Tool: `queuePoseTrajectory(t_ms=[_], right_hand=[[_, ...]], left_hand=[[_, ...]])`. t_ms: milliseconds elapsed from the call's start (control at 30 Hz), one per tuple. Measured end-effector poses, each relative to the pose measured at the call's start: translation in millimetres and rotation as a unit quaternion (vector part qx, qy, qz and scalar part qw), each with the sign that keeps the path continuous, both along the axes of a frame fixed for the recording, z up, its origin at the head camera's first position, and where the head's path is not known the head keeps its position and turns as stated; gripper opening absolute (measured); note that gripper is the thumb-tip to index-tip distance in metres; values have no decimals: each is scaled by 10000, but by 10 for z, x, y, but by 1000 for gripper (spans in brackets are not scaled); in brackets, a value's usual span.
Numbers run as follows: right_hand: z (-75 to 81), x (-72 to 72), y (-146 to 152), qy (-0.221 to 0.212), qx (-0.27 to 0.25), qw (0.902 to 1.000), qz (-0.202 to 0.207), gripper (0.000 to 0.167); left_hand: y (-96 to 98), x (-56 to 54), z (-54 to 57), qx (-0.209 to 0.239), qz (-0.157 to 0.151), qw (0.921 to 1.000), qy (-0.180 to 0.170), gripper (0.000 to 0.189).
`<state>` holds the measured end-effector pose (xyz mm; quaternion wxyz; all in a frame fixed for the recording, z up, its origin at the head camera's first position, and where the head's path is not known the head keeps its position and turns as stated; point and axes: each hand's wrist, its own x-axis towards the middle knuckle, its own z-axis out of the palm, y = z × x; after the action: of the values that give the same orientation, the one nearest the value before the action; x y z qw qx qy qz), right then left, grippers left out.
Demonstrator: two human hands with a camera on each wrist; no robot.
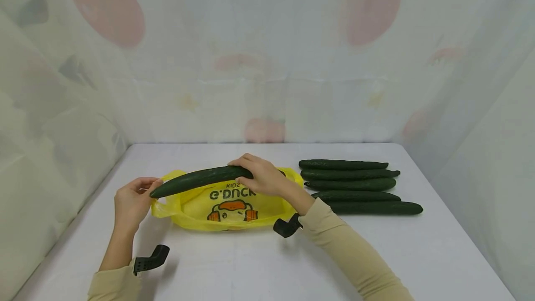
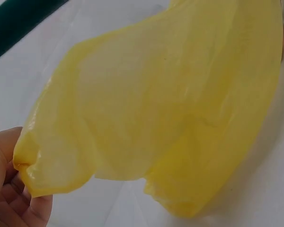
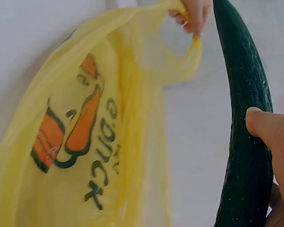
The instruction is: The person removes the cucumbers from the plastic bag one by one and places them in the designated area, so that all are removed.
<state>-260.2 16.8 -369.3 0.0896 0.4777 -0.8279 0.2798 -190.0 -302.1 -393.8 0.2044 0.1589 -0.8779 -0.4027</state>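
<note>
A long dark green cucumber (image 1: 200,179) is gripped near its right end by my right hand (image 1: 262,174); in the right wrist view the thumb lies along the cucumber (image 3: 246,109). It is held over a yellow plastic bag (image 1: 196,210) printed with a duck and lettering. My left hand (image 1: 131,201) pinches the bag's left handle, near the cucumber's free tip. The left wrist view shows the thin bag (image 2: 132,109) stretched out from the fingers of the left hand (image 2: 19,203). In the right wrist view the bag's mouth hangs partly spread beside the cucumber.
Several more cucumbers (image 1: 351,185) lie side by side on the right of the white table (image 1: 234,268). Black wrist camera mounts (image 1: 152,259) jut from both sleeves. A printed curtain (image 1: 267,59) stands behind the table's back edge, with more fabric at both sides.
</note>
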Motion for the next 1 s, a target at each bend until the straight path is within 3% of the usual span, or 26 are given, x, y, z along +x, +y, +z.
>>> queuePoseTrajectory(t_ms=[267,733,1000], right_hand=[[207,102,53,366,-118,9991,150,39],[364,195,384,641,-206,9977,-90,39],[362,226,628,803,-274,9960,-288,40]], left_hand=[[7,19,8,-460,-92,9989,41,34],[3,25,26,-23,-154,9997,-188,38],[20,20,31,116,-132,9998,-55,35]])
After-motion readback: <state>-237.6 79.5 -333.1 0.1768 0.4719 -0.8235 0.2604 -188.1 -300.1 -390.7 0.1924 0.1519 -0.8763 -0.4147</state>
